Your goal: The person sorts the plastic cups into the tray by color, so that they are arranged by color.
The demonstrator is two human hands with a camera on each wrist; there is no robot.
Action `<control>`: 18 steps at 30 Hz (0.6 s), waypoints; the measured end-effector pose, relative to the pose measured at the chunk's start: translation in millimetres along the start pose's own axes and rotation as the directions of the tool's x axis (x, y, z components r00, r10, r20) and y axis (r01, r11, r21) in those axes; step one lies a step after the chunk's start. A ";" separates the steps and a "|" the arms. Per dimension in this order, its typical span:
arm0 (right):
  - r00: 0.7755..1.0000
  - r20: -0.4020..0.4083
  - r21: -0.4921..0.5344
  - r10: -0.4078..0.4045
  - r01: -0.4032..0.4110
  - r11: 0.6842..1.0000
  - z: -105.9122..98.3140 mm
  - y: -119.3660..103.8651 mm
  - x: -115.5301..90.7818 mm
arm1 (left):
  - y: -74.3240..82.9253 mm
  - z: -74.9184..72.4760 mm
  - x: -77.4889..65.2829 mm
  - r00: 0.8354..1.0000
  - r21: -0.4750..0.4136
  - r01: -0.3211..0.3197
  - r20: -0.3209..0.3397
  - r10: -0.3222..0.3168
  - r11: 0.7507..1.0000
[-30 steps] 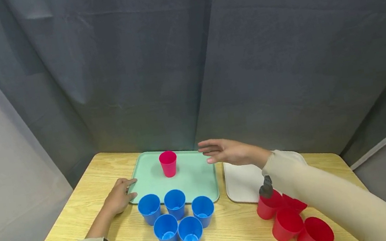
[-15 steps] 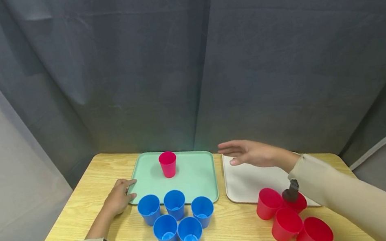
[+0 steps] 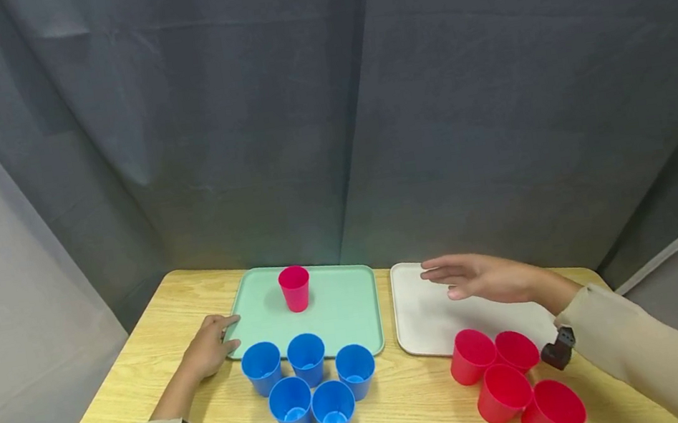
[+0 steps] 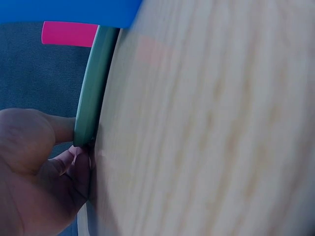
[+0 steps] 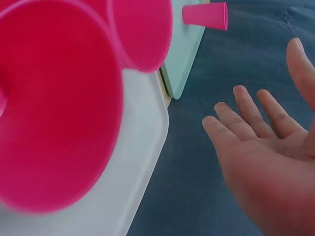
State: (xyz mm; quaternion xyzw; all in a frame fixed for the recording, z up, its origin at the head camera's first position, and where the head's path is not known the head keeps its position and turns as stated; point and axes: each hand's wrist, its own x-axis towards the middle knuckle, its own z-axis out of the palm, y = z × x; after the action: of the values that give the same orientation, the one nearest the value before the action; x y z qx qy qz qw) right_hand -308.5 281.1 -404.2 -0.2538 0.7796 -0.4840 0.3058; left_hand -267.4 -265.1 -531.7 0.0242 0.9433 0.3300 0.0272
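At the mint-green tray's [image 3: 346, 308] left edge, my left hand [image 3: 205, 349] pinches the rim. The left wrist view shows the thumb on one side of the tray's edge [image 4: 90, 98] and curled fingers [image 4: 81, 172] beneath it. One pinkish-red cup [image 3: 295, 291] stands upright on this tray, towards the back. Over the white tray [image 3: 416, 323] my right hand [image 3: 485, 279] hovers, its fingers extended and nothing in it. The right wrist view shows its palm and spread fingers [image 5: 256, 115] beyond the red cups.
Several blue cups [image 3: 334, 409] stand upright along the green tray's front edge. Several red cups [image 3: 504, 391] cluster in front of the white tray, below the right forearm. Wood tabletop [image 3: 405, 404] lies between the two groups. A grey curtain [image 3: 251, 144] hangs behind the table.
My right hand has moved right, from beside the green tray to above the white tray, uncovering the red cups. The left hand has stayed on the green tray's edge.
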 end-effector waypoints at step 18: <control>0.996 0.088 0.085 0.028 -0.035 0.996 -15.5 50.8 -60.9 | 1.4 -0.4 -0.5 1.000 -0.001 -0.005 -0.008 0.005 1.000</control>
State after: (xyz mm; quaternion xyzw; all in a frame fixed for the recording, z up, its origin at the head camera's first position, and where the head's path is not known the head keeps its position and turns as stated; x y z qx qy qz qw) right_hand -283.1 353.0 -430.9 -0.2489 0.7478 -0.5009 0.3578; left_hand -266.9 -264.3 -530.5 0.0253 0.9431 0.3308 0.0227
